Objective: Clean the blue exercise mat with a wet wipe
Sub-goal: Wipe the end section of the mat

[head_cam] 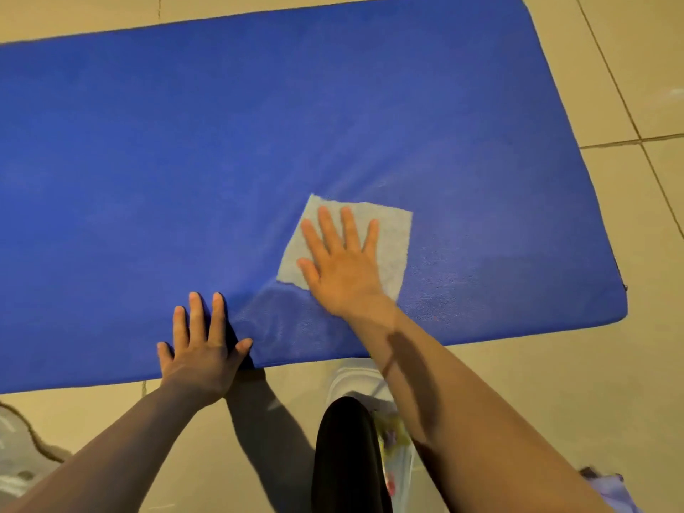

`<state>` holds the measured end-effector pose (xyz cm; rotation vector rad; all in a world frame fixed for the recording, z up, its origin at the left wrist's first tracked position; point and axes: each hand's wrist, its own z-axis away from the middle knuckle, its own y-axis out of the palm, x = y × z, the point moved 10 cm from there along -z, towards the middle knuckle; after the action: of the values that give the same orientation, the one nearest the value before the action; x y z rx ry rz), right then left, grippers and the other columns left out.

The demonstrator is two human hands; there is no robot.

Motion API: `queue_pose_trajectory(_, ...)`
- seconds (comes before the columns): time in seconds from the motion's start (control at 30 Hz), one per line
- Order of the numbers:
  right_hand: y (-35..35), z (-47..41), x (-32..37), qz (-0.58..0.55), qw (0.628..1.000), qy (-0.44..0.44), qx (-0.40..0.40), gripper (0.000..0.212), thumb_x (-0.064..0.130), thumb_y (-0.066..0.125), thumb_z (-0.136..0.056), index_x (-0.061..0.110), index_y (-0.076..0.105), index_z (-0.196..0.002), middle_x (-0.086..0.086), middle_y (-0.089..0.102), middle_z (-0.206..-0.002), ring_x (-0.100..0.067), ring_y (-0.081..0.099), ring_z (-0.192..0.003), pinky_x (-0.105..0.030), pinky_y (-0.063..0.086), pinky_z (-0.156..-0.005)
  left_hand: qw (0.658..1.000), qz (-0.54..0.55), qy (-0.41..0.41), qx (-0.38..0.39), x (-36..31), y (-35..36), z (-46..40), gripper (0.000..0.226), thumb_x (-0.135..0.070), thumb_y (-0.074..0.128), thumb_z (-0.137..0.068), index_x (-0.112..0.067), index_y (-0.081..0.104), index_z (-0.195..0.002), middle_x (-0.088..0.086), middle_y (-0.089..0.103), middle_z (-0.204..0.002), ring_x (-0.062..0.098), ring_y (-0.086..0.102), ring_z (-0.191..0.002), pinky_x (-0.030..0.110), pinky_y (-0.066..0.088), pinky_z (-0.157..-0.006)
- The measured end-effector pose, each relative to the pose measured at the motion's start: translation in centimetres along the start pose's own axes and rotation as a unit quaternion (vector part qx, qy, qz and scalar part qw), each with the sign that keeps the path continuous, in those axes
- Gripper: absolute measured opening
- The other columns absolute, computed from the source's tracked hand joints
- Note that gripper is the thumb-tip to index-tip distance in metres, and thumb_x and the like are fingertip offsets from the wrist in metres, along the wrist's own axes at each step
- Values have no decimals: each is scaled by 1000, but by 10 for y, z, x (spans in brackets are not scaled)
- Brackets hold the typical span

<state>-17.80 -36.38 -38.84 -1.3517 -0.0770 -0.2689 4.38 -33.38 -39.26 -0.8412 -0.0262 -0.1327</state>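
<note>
1. We saw the mat [259,142] lying flat on the tile floor [629,68], running off the left edge of view. Its right end and both right corners were visible.
2. The wipe [392,235] lay spread flat on the mat, near the mat's front edge and toward its right end, clear of the right corners.
3. We had the right hand [342,268] palm-down on the wipe, fingers straight and slightly spread, thumb out to the left. It gripped nothing, just pressed flat. The heel of the palm sat over the wipe's front edge.
4. We had the left hand [201,349] palm-down on the mat's front edge, left of the wipe and apart from it. Fingers were straight and splayed, the thumb pointed right, and nothing was held. The fingers lay on the mat, and the wrist was over the floor.
5. The mat surface in front of and to the right of the wipe looked shinier than the rest. We could not tell from this view whether it was wet.
6. A black-clad knee [344,438] sat on the floor in front of the mat, between the forearms.
7. A white and yellow packet [392,435] showed beside the knee, partly hidden. We could not tell what it was.
</note>
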Motion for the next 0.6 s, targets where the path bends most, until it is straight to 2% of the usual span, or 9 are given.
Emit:
queue_pose_trajectory(0.03, 9, 8, 36, 15, 997, -71, 11, 58, 47, 24, -104, 27, 11, -158, -3, -2, -165, -35, -9, -150, -64, -15, -111, 1000, 0, -2, -1, 0, -1, 0, 78, -58, 25, -100, -26, -22, -153, 5, -29, -161, 29, -19, -150, 53, 12, -118)
queue_pose_trajectory(0.1, 18, 20, 76, 31, 988, -153, 16, 58, 49, 32, -103, 28, 20, -156, -2, 8, -165, -33, -1, -151, -62, -10, -114, 1000, 3, -1, 8, -3, 0, 0, 78, -58, 25, -100, -25, -22, -154, 5, -28, -161, 30, -19, -150, 54, 11, -118)
queue_pose_trajectory(0.2, 17, 12, 63, -12, 983, -182, 15, 59, 53, 35, -101, 30, 25, -154, 3, 13, -164, -24, 5, -152, -48, -17, -115, 1000, 11, 6, 12, -2, -1, 1, 79, -57, 27, -100, -25, -21, -154, 5, -28, -161, 31, -19, -150, 55, 10, -118)
queue_pose_trajectory(0.27, 8, 4, 19, -18, 994, -110, 7, 65, 60, 22, -96, 31, 26, -154, 4, 15, -163, -22, 12, -151, -43, -18, -114, 1000, 22, 6, 13, 1, -2, -1, 79, -57, 30, -100, -26, -19, -154, 4, -28, -161, 30, -19, -150, 55, 10, -118)
queue_pose_trajectory(0.33, -5, 0, -43, -28, 999, 4, -20, 70, 64, 11, -91, 34, 19, -155, 6, 8, -164, -20, 8, -152, -43, -16, -114, 1000, 20, 7, 16, 1, -2, -2, 80, -57, 30, -100, -26, -20, -154, 4, -28, -161, 30, -19, -150, 54, 10, -118)
queue_pose_trajectory(0.4, -15, 10, -112, -36, 993, 108, -15, 64, 63, 18, -98, 37, 7, -156, 8, -4, -165, -19, -2, -152, -46, -13, -116, 1000, 14, 10, 11, -2, -1, -2, 79, -57, 29, -100, -25, -20, -154, 6, -28, -161, 32, -18, -150, 54, 12, -118)
queue_pose_trajectory(0.5, -33, 55, -216, -57, 964, 258, -20, 64, 57, 23, -101, 35, 0, -156, 4, -9, -165, -22, -5, -151, -51, -7, -119, 1000, -3, 11, -4, -3, -2, -1, 79, -57, 27, -101, -24, -20, -154, 7, -26, -162, 33, -16, -150, 53, 15, -117)
queue_pose_trajectory(0.6, -34, 114, -267, -67, 920, 382, -54, 66, 58, 18, -101, 28, 3, -158, -4, -4, -165, -27, -1, -151, -54, 0, -120, 1000, -6, 8, -16, 0, 0, -2, 79, -58, 25, -100, -24, -22, -153, 7, -26, -162, 33, -16, -150, 52, 16, -117)
